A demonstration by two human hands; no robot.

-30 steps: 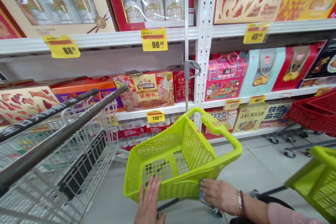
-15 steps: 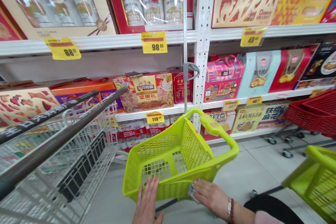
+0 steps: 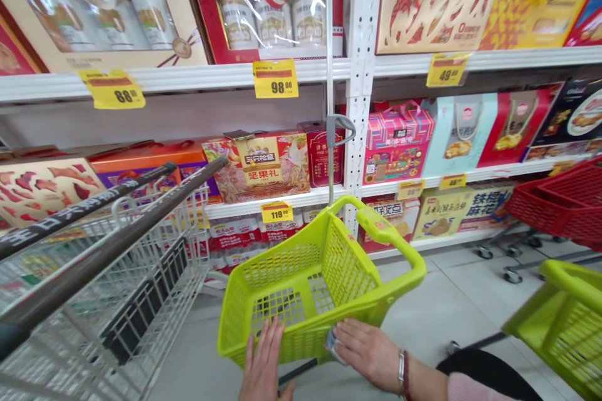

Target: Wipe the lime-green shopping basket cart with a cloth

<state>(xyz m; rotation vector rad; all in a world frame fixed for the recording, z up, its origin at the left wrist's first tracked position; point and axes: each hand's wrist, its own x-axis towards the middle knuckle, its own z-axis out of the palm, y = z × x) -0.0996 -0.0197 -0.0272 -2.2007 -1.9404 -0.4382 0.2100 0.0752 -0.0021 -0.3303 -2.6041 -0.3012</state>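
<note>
A lime-green plastic shopping basket on wheels (image 3: 345, 266) stands directly before me, its mesh walls showing nothing inside. My left hand (image 3: 263, 360) lies flat against the basket's near wall, fingers apart, holding nothing. A little to the right, my right hand (image 3: 364, 354) presses a small grey-blue cloth (image 3: 333, 346) to that same wall. Bracelets circle my right wrist, and a pink sleeve shows below it. The basket's lime handle (image 3: 390, 238) rises toward the shelf at the far end.
A wire shopping cart with dark handlebars (image 3: 94, 250) stands to the left. White shelves of boxed gifts (image 3: 263, 69) run along the back. To the right stand a red basket cart (image 3: 559, 203) and another lime cart (image 3: 559, 319) on the tiled floor (image 3: 451, 307).
My right hand has slid left along the basket's near wall, carrying the cloth with it. My left hand stays in place. The whole view has drifted slightly.
</note>
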